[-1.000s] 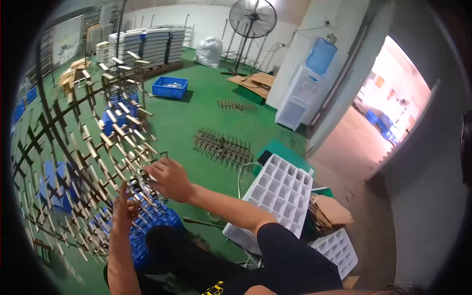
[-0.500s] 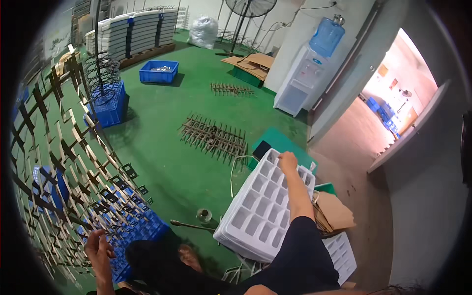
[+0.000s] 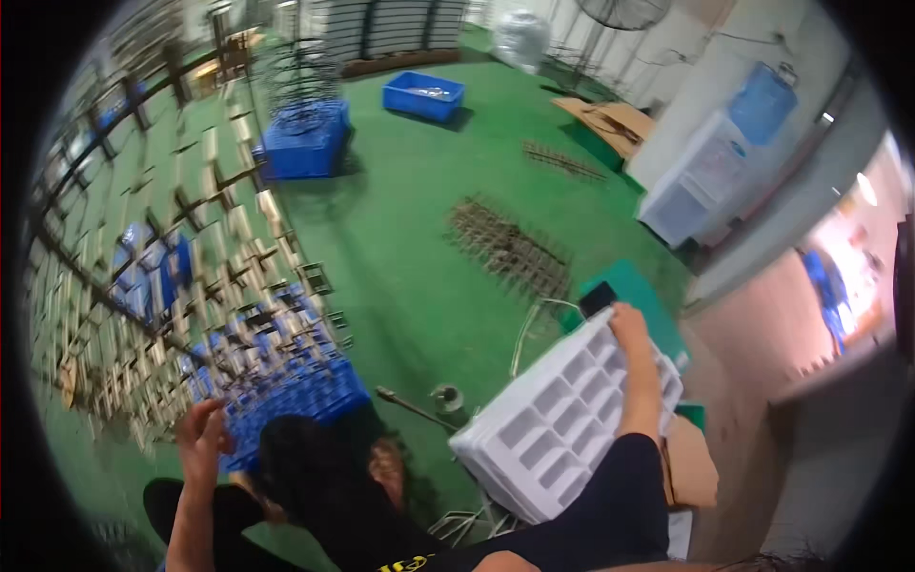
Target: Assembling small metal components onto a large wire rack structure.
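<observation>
Nothing in the head view can be read with certainty. Yellow lettering (image 3: 405, 564) shows on the person's black clothing (image 3: 381, 539), below and to the left of the white compartment tray (image 3: 474, 439); it is cut off by the lower edge and blurred, so its characters cannot be made out. Above and to the right of that tray, the front of a white water dispenser (image 3: 694, 186) carries a small blue badge (image 3: 737, 150), too small and smeared to show any wording.
</observation>
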Motion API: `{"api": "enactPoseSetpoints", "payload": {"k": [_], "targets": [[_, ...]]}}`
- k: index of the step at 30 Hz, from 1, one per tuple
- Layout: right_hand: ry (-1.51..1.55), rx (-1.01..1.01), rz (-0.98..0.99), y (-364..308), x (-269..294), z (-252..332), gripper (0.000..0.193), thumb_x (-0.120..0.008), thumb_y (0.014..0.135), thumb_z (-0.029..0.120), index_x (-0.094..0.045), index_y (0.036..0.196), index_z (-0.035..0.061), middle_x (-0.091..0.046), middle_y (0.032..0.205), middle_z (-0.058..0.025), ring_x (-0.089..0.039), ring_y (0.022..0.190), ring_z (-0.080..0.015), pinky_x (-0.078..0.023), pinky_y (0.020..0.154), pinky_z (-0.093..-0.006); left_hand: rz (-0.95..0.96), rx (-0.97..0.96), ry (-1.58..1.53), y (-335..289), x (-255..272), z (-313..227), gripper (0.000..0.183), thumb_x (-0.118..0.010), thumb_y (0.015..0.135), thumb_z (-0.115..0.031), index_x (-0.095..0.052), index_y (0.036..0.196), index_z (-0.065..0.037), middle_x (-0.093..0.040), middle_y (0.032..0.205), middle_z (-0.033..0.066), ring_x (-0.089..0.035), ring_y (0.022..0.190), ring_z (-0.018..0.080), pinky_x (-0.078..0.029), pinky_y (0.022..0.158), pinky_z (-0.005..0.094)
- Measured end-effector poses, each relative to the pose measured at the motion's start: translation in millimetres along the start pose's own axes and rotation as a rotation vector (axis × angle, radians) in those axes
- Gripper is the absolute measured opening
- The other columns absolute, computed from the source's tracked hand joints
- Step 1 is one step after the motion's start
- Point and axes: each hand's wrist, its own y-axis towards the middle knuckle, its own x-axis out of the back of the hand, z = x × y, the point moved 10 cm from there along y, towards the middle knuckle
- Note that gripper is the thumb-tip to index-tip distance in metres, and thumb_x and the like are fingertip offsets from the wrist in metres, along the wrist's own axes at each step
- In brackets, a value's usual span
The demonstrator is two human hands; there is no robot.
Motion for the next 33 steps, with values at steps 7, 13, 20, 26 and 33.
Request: {"api": "enactPoseSetpoints", "payload": {"k": [7,13,20,26,33], "targets": [[-0.191,0.084,-0.080,-9,69,26,0.005,-0.059,0.059,0.006,-0.061,0.064,0.0056,-0.055,0.101,-0.0100,-0.049,0.094,-0.0282,-0.042,0.074,-0.0368,0.034,-0.004,-0.040,-17,-1,-12,0.014,-0.055,0.083,-0.009,-0.058,0.093,0.000,-0.053,0.057,0.0016,-0.051,0.045,0.0082,-0.042,0.041,0.0210],[0.320,-0.070,-0.347,19,185,98,0.015,-0.066,0.052,0.008,-0.056,0.063,0.0043,-0.055,0.087,-0.0112,-0.049,0.086,-0.0303,-0.040,0.072,-0.0391,0.170,-0.014,-0.132,-16,-35,-26,0.020,-0.059,0.081,-0.009,-0.058,0.097,0.003,-0.057,0.058,0.0054,-0.051,0.044,0.0096,-0.041,0.040,0.0218],[0.908,0.494,-0.148,24,287,420,0.014,-0.064,0.061,0.012,-0.057,0.072,0.0078,-0.059,0.092,-0.0056,-0.053,0.090,-0.0253,-0.039,0.077,-0.0379,0.441,-0.011,-0.120,-30,-98,-55,0.036,-0.067,0.077,-0.021,-0.059,0.102,0.003,-0.055,0.056,0.0037,-0.047,0.044,0.0066,-0.037,0.041,0.0210],[0.725,0.673,-0.236,9,335,533,0.017,-0.065,0.062,0.014,-0.056,0.076,0.0083,-0.056,0.097,-0.0044,-0.050,0.094,-0.0239,-0.037,0.079,-0.0403,0.213,-0.123,-0.166,-21,-63,-61,0.032,-0.071,0.074,-0.027,-0.066,0.085,0.002,-0.053,0.054,0.0019,-0.046,0.044,0.0064,-0.035,0.042,0.0220],[0.723,0.733,-0.297,5,357,567,0.025,-0.070,0.062,0.015,-0.060,0.084,0.0082,-0.056,0.098,-0.0043,-0.050,0.095,-0.0237,-0.039,0.078,-0.0389,0.197,0.042,-0.256,-6,-35,-19,0.034,-0.069,0.075,-0.032,-0.063,0.066,0.000,-0.051,0.051,0.0007,-0.042,0.041,0.0059,-0.028,0.038,0.0227]]}}
